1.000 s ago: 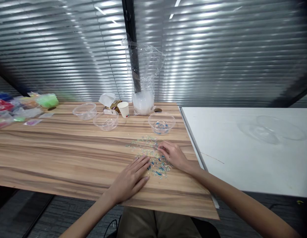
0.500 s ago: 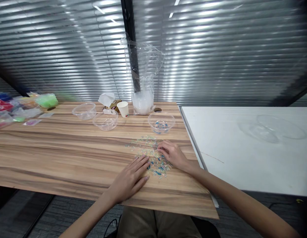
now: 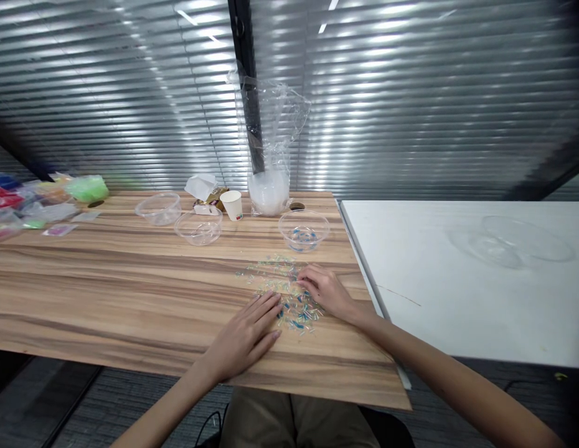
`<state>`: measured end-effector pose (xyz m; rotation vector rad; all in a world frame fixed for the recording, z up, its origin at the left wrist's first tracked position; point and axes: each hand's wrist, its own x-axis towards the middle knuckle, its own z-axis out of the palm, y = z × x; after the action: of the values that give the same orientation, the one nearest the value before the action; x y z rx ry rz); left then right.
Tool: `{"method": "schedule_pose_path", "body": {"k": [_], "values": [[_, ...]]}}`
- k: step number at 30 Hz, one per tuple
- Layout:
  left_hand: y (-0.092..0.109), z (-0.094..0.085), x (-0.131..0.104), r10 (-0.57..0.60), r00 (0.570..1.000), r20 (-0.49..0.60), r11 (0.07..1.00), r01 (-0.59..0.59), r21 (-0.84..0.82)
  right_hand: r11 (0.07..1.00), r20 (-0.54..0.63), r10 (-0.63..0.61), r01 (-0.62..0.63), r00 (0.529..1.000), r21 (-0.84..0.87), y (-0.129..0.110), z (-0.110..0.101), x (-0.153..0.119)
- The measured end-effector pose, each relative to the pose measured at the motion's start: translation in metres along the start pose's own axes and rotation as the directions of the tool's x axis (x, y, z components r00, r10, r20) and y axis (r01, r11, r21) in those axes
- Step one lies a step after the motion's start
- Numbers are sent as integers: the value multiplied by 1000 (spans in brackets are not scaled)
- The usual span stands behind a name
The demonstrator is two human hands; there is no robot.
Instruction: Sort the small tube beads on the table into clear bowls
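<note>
Small tube-shaped pieces [image 3: 296, 303], clear, greenish and blue, lie scattered over the wooden table [image 3: 107, 280]. At their left edge my left hand [image 3: 245, 336] rests flat, its fingers stretched out and the tips touching the pile. My right hand [image 3: 327, 291] is over the right side of the pile, thumb and fingers pinched together. Whatever is between those fingertips is too small to make out. Just beyond the pile stands a clear round bowl [image 3: 304, 231] with several blue pieces on its bottom.
Two more clear bowls, one farther left [image 3: 159, 210] and one nearer [image 3: 198, 227], stand by a paper cup [image 3: 232, 205]. A plastic bag of bowls [image 3: 269, 191] is behind. Colourful bags [image 3: 86, 188] lie far left. A white table [image 3: 439, 298] with clear lids adjoins at right.
Hardly anything differs. Both hands keep their places at the pile, and the view has shifted very slightly.
</note>
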<state>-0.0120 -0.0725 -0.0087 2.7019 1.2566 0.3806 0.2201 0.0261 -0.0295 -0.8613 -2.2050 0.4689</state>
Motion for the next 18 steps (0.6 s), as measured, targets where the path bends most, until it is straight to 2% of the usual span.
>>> {"method": "schedule_pose_path", "body": {"k": [18], "values": [[-2, 3, 0, 1, 1000, 12, 1000, -1, 3, 1000, 8, -14, 14, 1000, 8, 1, 1, -1]]}}
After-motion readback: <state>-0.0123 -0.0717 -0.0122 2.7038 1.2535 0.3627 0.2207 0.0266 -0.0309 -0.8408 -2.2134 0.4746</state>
